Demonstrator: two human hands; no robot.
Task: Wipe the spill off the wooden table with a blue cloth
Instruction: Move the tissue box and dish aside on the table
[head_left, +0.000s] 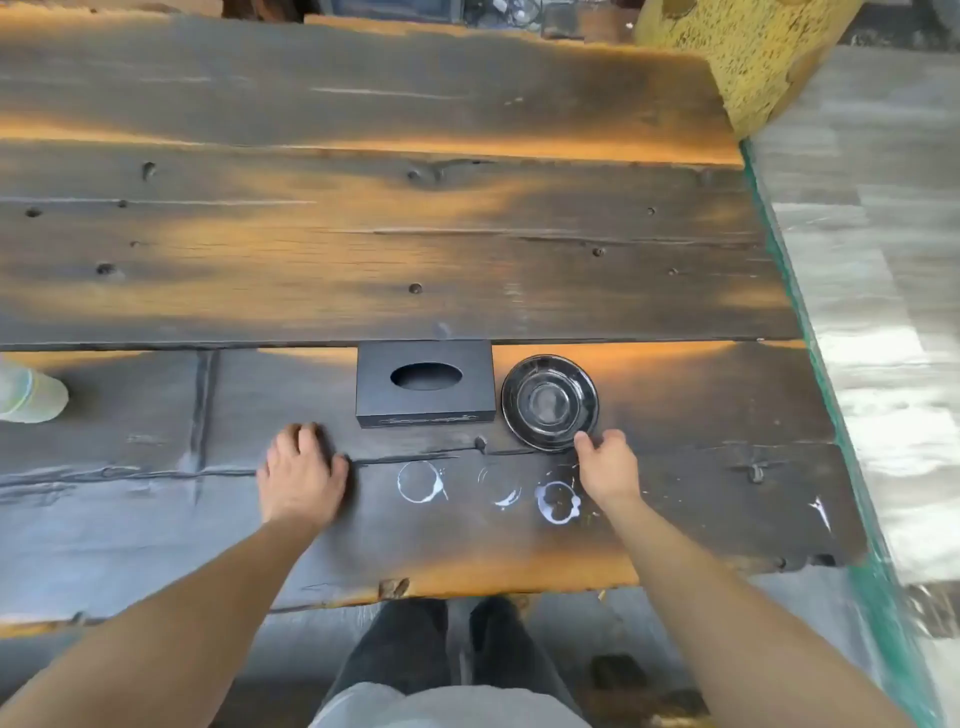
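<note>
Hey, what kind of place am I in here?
Probably a café or lounge: a rustic plank table, a black tissue box, a dark glass ashtray and white cup rings.

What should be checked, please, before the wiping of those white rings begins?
1. Blue cloth at hand: not ok, none in view.
2. Spill located: ok, three white rings near the wooden table's front edge.
3. Left hand free: ok, flat on the wood.
4. Right hand free: cannot tell, fingertips at the glass dish's rim.
5. Black tissue box off the rings: ok.
</note>
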